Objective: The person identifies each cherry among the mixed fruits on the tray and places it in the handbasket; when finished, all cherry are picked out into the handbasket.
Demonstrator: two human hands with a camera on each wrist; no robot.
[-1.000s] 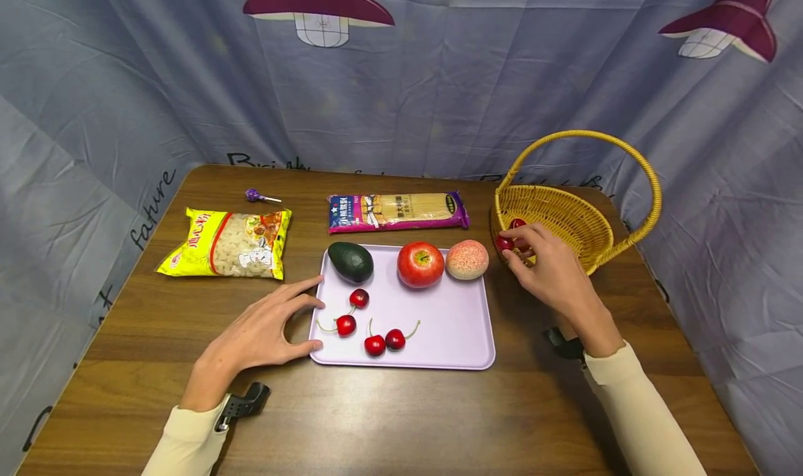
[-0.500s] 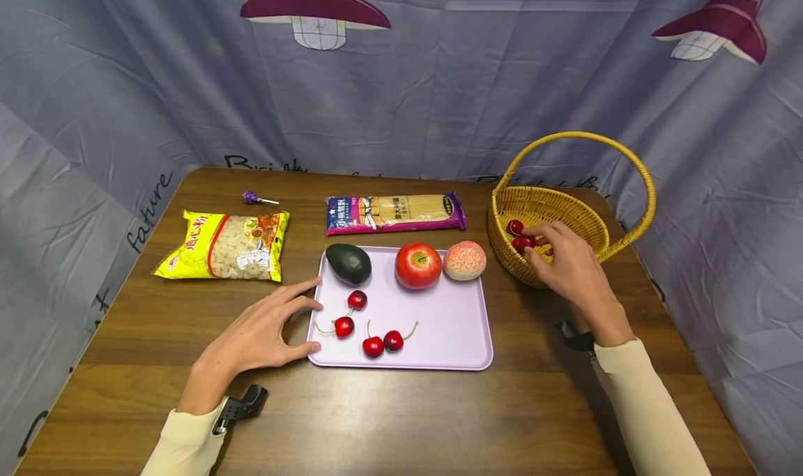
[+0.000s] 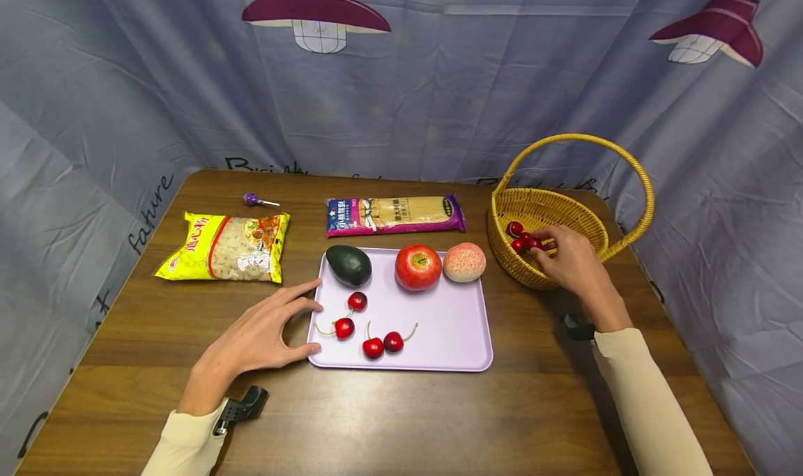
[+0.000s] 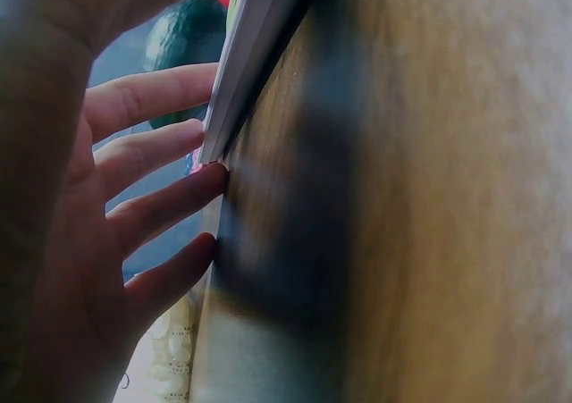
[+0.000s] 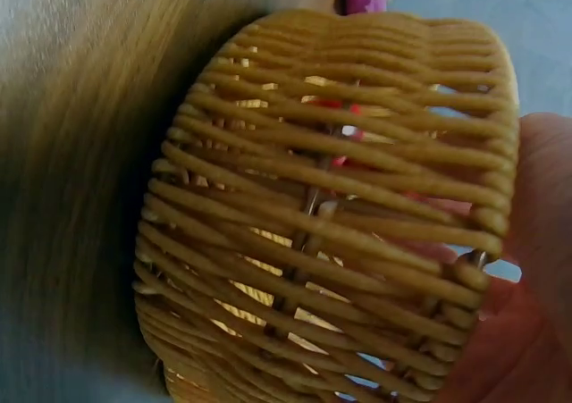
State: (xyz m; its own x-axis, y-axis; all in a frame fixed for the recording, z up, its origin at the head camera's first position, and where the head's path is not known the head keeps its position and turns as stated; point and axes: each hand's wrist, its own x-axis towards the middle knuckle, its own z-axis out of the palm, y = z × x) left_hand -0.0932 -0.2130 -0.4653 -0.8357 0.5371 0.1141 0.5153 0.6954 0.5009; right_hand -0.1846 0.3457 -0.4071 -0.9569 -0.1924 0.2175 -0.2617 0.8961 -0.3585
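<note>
Head view, pinched cherry [image 3: 532, 243]: inside the left part of the basket [image 3: 567, 215], just left of the right hand's grip [image 3: 571, 261]; round, so without a long axis; stem hidden.
Right grip: apparently pinching that cherry between thumb and fingertips, reaching leftward over the near rim; seen through the weave from the wrist, too hidden to tell how firmly.
Basket cherries [image 3: 514, 228]: close beside the pinched one, on its left.
Tray cherries [image 3: 393, 341]: left of and nearer than the basket, closer to the left hand [image 3: 260, 333].
Left grip: spread, touching the left edge of the tray [image 3: 452, 326].
</note>
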